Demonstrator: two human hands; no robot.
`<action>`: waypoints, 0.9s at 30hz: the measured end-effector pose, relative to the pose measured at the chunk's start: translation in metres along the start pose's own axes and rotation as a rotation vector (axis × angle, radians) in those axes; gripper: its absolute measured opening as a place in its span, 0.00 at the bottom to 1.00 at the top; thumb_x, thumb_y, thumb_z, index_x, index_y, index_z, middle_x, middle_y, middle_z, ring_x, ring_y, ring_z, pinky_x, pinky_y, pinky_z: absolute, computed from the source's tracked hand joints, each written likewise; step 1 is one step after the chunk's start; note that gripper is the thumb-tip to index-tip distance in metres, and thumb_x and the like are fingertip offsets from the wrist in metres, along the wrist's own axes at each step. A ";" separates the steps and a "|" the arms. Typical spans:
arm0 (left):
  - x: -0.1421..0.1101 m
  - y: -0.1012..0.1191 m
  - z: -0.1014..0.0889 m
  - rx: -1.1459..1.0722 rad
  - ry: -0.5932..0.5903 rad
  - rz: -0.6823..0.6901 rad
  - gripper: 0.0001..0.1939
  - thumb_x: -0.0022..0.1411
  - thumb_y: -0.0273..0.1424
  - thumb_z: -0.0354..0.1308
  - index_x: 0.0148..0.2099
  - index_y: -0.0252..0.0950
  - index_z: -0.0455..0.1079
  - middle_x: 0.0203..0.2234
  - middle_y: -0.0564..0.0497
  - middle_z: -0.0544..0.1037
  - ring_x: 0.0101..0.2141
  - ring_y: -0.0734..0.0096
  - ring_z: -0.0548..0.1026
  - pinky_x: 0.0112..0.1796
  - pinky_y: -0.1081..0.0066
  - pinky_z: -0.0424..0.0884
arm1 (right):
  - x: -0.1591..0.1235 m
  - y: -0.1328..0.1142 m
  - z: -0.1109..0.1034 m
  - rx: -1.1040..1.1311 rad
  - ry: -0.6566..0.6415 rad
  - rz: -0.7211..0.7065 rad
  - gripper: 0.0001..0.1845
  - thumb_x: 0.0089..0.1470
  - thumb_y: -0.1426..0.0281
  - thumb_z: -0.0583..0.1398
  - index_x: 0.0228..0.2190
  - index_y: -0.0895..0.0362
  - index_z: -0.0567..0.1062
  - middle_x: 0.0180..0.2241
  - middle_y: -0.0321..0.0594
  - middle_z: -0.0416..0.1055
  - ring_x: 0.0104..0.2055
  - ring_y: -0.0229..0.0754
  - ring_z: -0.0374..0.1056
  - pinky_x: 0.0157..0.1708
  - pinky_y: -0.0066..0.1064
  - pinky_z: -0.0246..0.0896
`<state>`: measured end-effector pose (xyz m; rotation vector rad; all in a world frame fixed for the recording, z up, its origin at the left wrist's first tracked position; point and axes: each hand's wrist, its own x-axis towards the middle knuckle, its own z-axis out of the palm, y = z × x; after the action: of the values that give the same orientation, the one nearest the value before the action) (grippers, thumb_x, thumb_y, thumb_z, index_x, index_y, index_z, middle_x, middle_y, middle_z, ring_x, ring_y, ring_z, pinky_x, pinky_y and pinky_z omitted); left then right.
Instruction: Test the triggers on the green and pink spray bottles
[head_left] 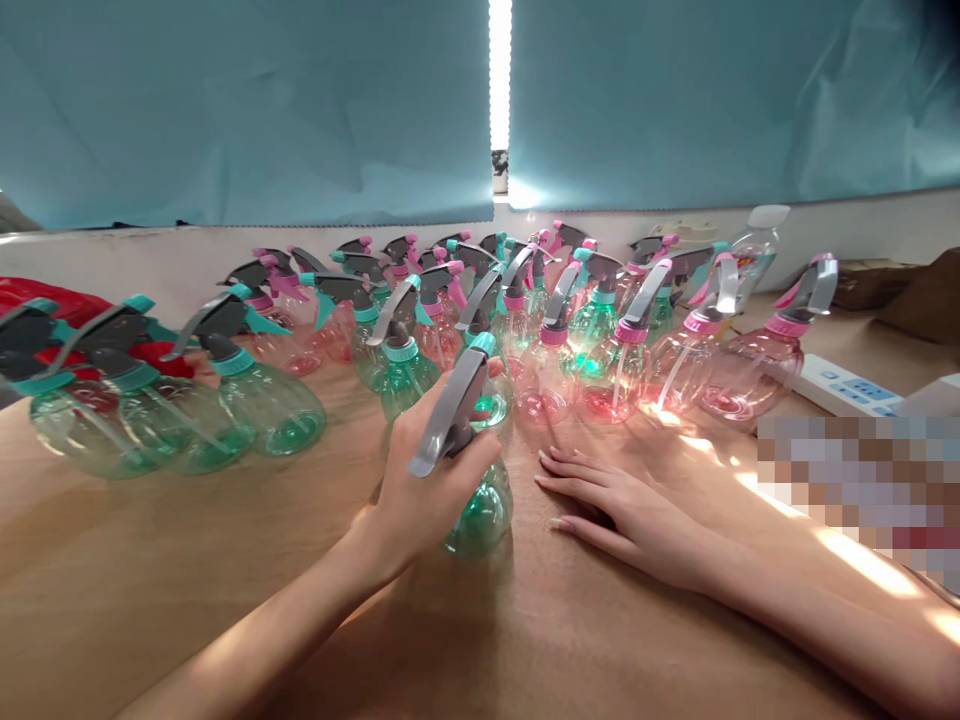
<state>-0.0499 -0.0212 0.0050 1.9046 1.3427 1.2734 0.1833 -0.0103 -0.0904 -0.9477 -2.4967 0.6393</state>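
Note:
My left hand (420,470) is wrapped round the neck of a green spray bottle (480,515) with a grey trigger head and a teal nozzle. The bottle stands upright at the middle of the table, its nozzle facing away from me. My right hand (607,495) rests palm down on the wood to the right, fingers stretched out, with nothing in it. Just beyond that hand stand several pink spray bottles (544,385). Close behind the held bottle is another green spray bottle (405,375), partly covered by my left hand.
Three green spray bottles (274,410) stand at the left, before a red bag (142,355). More pink and green ones crowd the back of the wooden table (300,570). A clear bottle with a white cap (757,245) and a white power strip (847,388) are at the right.

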 end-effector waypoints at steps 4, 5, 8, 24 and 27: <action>0.000 -0.002 0.001 -0.052 -0.007 0.047 0.24 0.55 0.23 0.53 0.55 0.40 0.67 0.46 0.51 0.76 0.31 0.73 0.72 0.41 0.68 0.74 | 0.000 0.000 0.000 -0.019 -0.028 0.015 0.27 0.65 0.56 0.53 0.60 0.53 0.66 0.64 0.43 0.59 0.67 0.51 0.52 0.64 0.50 0.51; 0.000 -0.003 0.001 -0.062 -0.016 0.048 0.24 0.55 0.23 0.53 0.55 0.40 0.67 0.47 0.51 0.76 0.29 0.75 0.71 0.42 0.68 0.74 | 0.000 0.000 0.000 -0.023 -0.030 0.016 0.27 0.65 0.56 0.53 0.61 0.53 0.66 0.64 0.43 0.59 0.67 0.51 0.52 0.64 0.50 0.51; 0.001 -0.002 0.001 -0.074 -0.034 0.042 0.25 0.55 0.22 0.53 0.56 0.41 0.65 0.49 0.52 0.77 0.22 0.80 0.66 0.43 0.69 0.74 | 0.000 0.001 0.000 -0.019 -0.014 0.008 0.27 0.65 0.56 0.54 0.61 0.52 0.65 0.64 0.43 0.60 0.67 0.51 0.52 0.64 0.50 0.52; 0.003 0.003 0.000 -0.087 -0.037 0.015 0.26 0.53 0.25 0.53 0.55 0.41 0.64 0.52 0.49 0.75 0.29 0.75 0.74 0.40 0.66 0.74 | 0.000 0.000 0.000 -0.004 0.010 -0.005 0.26 0.64 0.57 0.55 0.60 0.51 0.67 0.63 0.44 0.61 0.66 0.51 0.54 0.63 0.51 0.53; 0.003 0.003 0.000 -0.088 -0.044 0.007 0.26 0.54 0.25 0.53 0.56 0.41 0.63 0.52 0.50 0.75 0.29 0.75 0.74 0.40 0.67 0.74 | 0.001 -0.001 -0.001 -0.009 0.008 0.003 0.26 0.64 0.56 0.54 0.60 0.51 0.67 0.63 0.43 0.61 0.66 0.51 0.54 0.63 0.50 0.53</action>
<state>-0.0481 -0.0191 0.0083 1.8681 1.2389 1.2652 0.1826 -0.0105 -0.0889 -0.9558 -2.4934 0.6241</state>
